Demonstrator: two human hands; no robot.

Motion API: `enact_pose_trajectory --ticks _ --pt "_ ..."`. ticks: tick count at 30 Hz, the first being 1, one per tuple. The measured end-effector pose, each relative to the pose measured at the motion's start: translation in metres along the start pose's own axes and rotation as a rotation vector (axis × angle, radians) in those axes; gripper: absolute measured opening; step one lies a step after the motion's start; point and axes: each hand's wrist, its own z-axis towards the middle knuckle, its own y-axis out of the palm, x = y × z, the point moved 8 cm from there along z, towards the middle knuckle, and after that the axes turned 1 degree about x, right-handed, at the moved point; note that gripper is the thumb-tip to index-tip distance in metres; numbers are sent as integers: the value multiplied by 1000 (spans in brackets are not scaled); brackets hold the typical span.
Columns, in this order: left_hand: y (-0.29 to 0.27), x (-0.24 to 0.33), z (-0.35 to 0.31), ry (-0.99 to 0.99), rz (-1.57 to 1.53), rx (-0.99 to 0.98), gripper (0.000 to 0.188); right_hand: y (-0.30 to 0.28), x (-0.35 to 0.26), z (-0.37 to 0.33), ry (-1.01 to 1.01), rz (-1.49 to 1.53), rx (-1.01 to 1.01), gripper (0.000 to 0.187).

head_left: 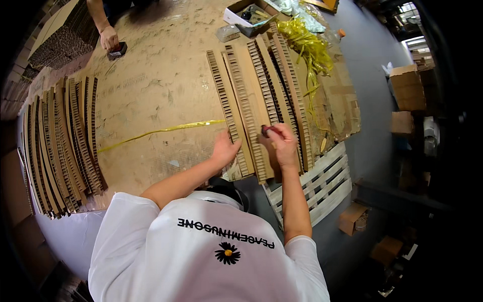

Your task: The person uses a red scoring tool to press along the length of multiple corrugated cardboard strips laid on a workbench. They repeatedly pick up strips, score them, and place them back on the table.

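Observation:
Several long honeycomb cardboard strips [243, 108] stand side by side in front of me on a cardboard-covered table. My left hand [225, 149] rests against the leftmost strip of this group, its thumb apart from the fingers and nothing gripped. Over the strips, my right hand [285, 144] is closed around a small dark red and black object [265, 131], whose kind I cannot make out. From the left group of strips, a yellow plastic strap [166, 130] runs along the table to the strips near my left hand.
At the far left, another person's hand [109, 39] touches a small black box [117, 51]. More honeycomb strips [63, 146] stand at the left. Beyond the strips lie an open box of tools [251, 15] and tangled yellow strapping [309, 48]. A white slatted pallet [322, 189] is at the right.

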Motion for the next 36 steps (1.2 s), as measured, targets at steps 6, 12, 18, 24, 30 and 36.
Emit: enact_pose_trajectory --ticks 6,12,18,24,30,36 --pt "-37 -4 0 -164 -246 23 71 54 52 0 275 533 -36 17" --pt "-121 -23 3 -133 -377 304 70 168 58 -1 277 897 -109 17" --pt "-290 -35 -5 15 -4 727 55 339 36 -7 351 1049 -205 19" --pt "-373 -69 -23 -68 215 728 44 377 33 -15 448 984 -297 29" --pt "-453 -137 -81 -217 571 1104 50 226 85 49 352 755 -91 18" --pt "-486 -128 -111 -334 329 1045 54 159 83 76 334 701 -41 13"
